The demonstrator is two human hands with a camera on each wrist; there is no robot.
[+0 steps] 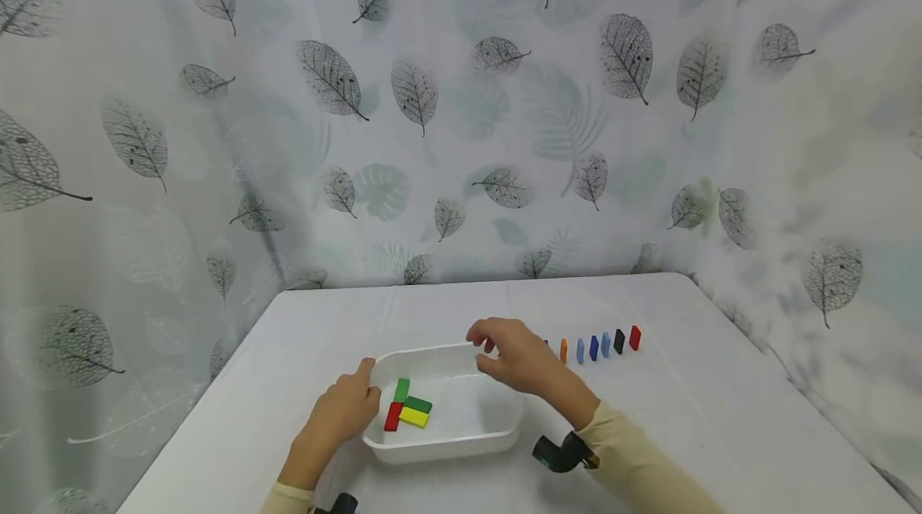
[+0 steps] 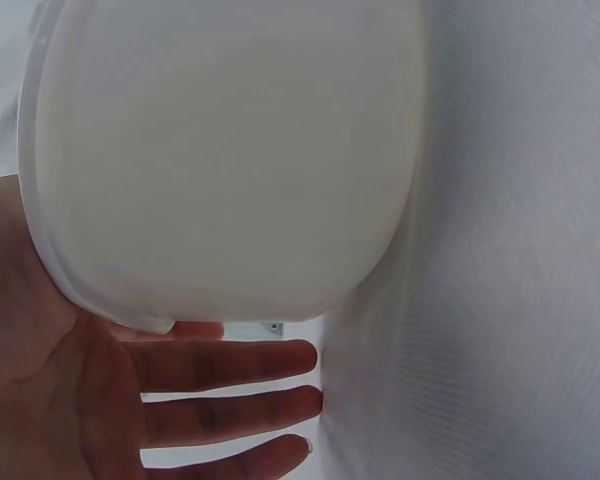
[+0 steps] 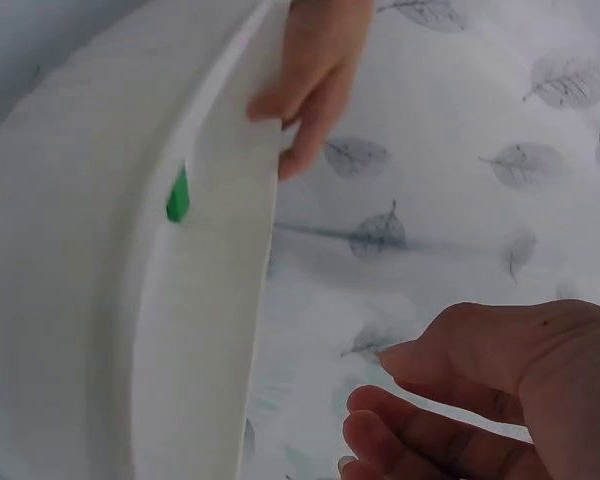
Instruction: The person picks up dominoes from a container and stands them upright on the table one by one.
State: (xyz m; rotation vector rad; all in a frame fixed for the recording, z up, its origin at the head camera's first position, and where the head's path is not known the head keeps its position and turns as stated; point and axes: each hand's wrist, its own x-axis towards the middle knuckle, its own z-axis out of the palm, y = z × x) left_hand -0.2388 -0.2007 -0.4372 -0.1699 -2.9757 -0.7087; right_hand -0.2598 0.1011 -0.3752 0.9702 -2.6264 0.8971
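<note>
A white plastic tub stands on the table. In it, toward the left end, lie a red block, a yellow block, a light green block and a darker green block. My left hand holds the tub's left rim, thumb over the edge; in the left wrist view its other fingers extend outside the wall. Above the tub's far right corner is my right hand, fingers loosely bent with a gap to the thumb, holding nothing in the right wrist view.
Right of the tub, a row of upright domino-like blocks in orange, blues, black and red runs along the table; my right hand hides its left end. A leaf-patterned curtain hangs behind and at both sides.
</note>
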